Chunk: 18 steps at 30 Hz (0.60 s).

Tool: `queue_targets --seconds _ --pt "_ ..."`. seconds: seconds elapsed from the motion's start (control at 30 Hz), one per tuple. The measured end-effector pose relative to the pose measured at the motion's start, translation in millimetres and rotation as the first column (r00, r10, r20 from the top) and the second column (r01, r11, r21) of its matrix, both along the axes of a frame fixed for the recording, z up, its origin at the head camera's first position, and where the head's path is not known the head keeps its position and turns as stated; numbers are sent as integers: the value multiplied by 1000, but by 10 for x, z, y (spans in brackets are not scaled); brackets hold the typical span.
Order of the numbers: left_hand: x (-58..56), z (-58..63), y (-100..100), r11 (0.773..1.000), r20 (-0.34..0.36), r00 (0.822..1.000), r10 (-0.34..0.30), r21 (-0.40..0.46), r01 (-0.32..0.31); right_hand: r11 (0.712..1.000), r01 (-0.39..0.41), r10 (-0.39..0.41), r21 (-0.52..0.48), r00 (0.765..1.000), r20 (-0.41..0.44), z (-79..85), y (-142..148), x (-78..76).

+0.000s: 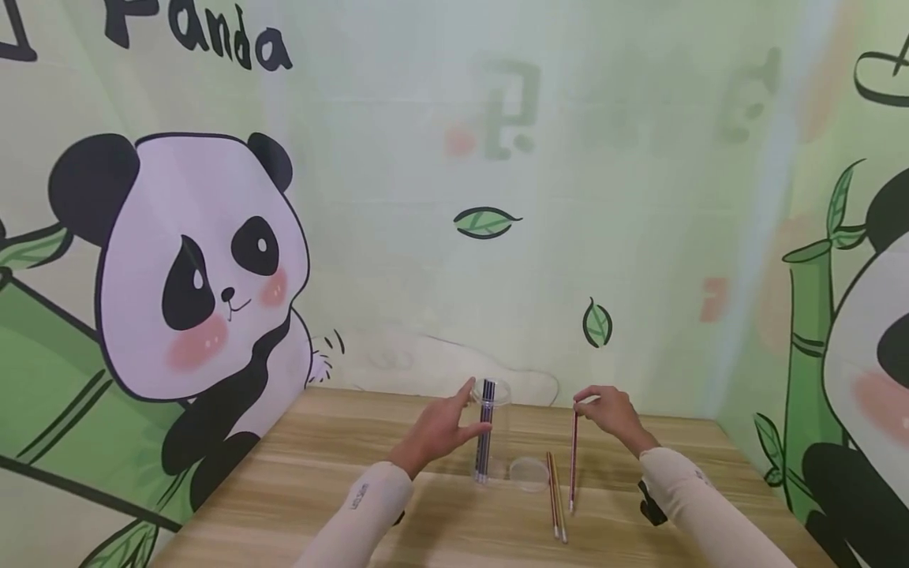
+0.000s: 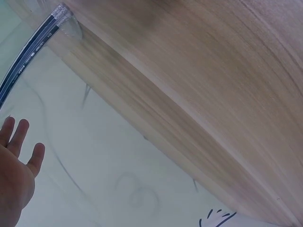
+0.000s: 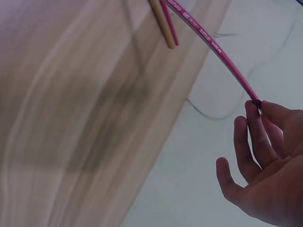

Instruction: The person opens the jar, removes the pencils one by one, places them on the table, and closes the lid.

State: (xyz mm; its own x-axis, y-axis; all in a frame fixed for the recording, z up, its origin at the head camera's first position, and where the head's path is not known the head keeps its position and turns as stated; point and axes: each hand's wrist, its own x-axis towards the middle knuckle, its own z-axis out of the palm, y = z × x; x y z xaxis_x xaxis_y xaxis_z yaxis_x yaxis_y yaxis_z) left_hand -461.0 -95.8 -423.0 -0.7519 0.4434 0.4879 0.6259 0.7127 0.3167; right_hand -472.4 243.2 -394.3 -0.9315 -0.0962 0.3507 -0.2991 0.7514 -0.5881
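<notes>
In the head view, a tall clear plastic tube (image 1: 502,438) stands on the table with several dark striped pencils (image 1: 486,434) upright inside it. My left hand (image 1: 443,424) is at the tube's left side, thumb across its front and fingers spread near the rim. Three outstretched fingers (image 2: 18,137) show in the left wrist view, below the dark pencils. My right hand (image 1: 609,412) pinches a red pencil (image 1: 574,465) by its top end, so it points downward. The right wrist view shows thumb and fingertips at that end, the other fingers loosely bent.
A round clear lid (image 1: 529,474) lies beside the tube's base. Just right of it, a red pencil (image 1: 551,493) and a gold pencil (image 1: 558,505) lie side by side on the wooden table (image 1: 454,525). A panda-printed backdrop (image 1: 398,260) rises behind the table's far edge.
</notes>
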Motion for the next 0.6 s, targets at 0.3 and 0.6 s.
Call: queue_targets --seconds 0.3,0.6 --pt "-15 -22 -14 1000 -20 1000 -2 -13 2 999 -37 37 -15 999 22 -385 -59 25" --pt "26 -5 -32 1000 -7 1000 -1 -16 1 998 -59 58 -33 997 -46 -709 -128 -9"
